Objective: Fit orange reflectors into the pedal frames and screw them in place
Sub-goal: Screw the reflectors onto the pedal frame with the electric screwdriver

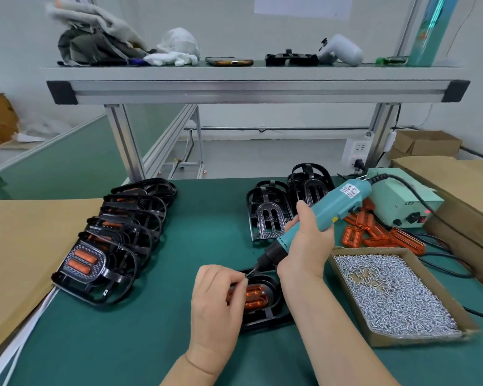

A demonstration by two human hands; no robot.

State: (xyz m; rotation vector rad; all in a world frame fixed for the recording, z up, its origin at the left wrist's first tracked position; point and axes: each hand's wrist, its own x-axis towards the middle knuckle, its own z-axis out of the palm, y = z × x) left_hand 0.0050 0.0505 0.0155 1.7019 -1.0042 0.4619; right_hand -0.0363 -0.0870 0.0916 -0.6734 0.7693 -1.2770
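The left hand [218,299] pinches a small screw [245,278] at the bit tip of the teal electric screwdriver [329,207]. The right hand [307,240] grips the tilted tool around its body. Beneath them a black pedal frame [273,291] lies on the green mat [151,344] with an orange reflector [255,298] seated inside. A cardboard tray of screws [342,277] sits just right of the right forearm. Finished pedals [117,240] line the mat's left edge. Bare mat stretches between them and the hands.

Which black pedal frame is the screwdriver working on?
The black plastic pedal frame lying flat nearest the camera, under the tip of the teal electric screwdriver; the others are stacked left or standing behind.
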